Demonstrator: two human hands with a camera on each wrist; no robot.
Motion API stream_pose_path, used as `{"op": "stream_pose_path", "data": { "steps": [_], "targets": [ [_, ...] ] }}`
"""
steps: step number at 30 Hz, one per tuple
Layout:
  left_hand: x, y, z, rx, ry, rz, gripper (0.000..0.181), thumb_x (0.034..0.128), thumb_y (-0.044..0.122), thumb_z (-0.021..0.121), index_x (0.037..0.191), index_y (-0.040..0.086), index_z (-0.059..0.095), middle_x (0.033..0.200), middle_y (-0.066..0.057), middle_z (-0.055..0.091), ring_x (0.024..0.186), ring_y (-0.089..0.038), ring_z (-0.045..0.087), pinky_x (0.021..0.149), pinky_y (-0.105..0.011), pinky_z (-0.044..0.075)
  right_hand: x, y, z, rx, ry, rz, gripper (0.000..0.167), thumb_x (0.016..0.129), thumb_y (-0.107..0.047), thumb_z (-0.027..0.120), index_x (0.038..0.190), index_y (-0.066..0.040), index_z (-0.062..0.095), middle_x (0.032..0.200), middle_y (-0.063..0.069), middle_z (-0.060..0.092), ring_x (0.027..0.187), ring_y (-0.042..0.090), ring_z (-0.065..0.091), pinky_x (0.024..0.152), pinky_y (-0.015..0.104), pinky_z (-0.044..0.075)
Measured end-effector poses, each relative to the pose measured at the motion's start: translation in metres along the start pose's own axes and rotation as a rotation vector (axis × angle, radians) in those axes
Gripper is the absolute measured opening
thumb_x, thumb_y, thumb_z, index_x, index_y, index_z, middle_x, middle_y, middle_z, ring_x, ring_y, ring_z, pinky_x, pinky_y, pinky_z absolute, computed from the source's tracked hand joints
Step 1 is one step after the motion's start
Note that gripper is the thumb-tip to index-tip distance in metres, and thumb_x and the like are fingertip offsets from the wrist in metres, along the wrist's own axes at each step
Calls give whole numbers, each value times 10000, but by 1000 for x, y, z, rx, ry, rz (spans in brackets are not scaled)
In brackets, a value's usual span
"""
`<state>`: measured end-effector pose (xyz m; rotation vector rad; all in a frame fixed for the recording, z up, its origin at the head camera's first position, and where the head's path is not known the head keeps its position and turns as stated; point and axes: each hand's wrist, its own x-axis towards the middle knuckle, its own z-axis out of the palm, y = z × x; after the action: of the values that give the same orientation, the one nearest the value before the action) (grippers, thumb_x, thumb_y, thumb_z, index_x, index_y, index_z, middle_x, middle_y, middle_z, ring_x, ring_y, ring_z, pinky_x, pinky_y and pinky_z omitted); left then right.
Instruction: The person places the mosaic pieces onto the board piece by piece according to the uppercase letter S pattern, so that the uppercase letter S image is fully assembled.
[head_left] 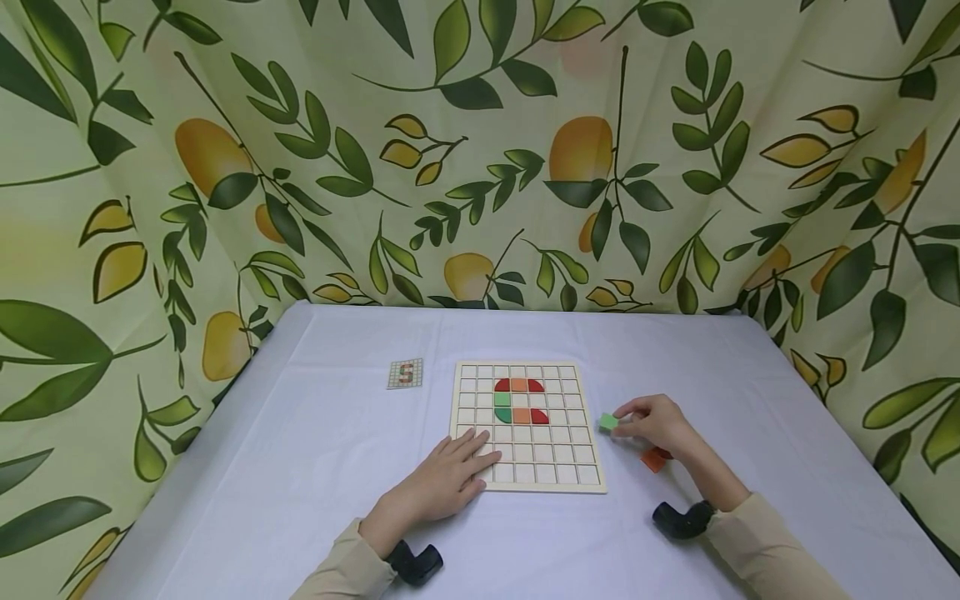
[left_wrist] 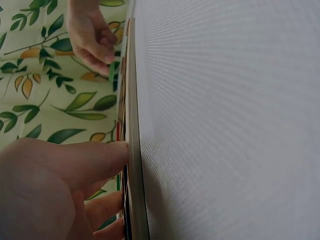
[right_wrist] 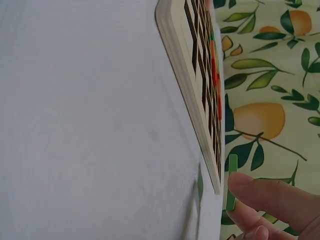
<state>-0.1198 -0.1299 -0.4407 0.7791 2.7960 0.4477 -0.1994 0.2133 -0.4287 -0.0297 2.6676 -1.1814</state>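
A wooden grid board (head_left: 540, 475) lies on the table. Red, orange and green tiles (head_left: 519, 385) form a curved figure in its upper middle. My left hand (head_left: 441, 479) rests on the board's near-left corner with fingers spread. In the left wrist view its thumb (left_wrist: 107, 157) touches the board's edge. Right of the board, my right hand (head_left: 656, 423) pinches a thin green square tile (right_wrist: 232, 182) between thumb and fingers. The tile is held on edge in the right wrist view. Beneath that hand lies an orange tile (head_left: 652, 462), beside a partly hidden red piece (head_left: 663, 452).
A small card (head_left: 405, 373) with a gridded red, orange and green pattern lies left of the board. White cloth (head_left: 300, 433) covers the table. A leaf-and-fruit patterned curtain (head_left: 480, 167) hangs behind. Black wrist devices (head_left: 416, 564) sit by both cuffs.
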Motion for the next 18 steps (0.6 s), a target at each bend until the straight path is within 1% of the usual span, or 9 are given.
{"op": "stream_pose_path", "data": {
  "steps": [4,6,11,18],
  "targets": [
    [0,0,0,-5,3,0,453,996,274,478,1447,236,448,1591,-50,330,1501,-280,266,1198,-555,257,-2,-5,5,7,-10,-23,302,734,-123,798,970,46,714,594,-37,389,561,106,374,475,219,308],
    [0,0,0,-6,5,-1,467,995,274,478,1457,218,434,1593,-48,327,1500,-280,267,1200,-552,256,-2,-7,8,7,-4,-8,288,730,-119,802,965,28,723,602,-35,393,567,107,378,477,211,311],
    [1,0,0,16,6,1,500,992,273,480,1476,174,401,1593,-40,328,1496,-276,277,1202,-534,264,-1,-11,15,-6,-5,-17,284,730,-111,807,972,18,732,605,-26,393,589,115,382,486,208,299],
    [1,0,0,23,5,4,511,992,279,482,1478,151,395,1592,-45,327,1497,-277,274,1202,-530,265,-3,-15,21,-31,-14,-65,276,731,-114,814,966,7,737,607,-14,400,619,136,391,513,207,296]
  ]
}}
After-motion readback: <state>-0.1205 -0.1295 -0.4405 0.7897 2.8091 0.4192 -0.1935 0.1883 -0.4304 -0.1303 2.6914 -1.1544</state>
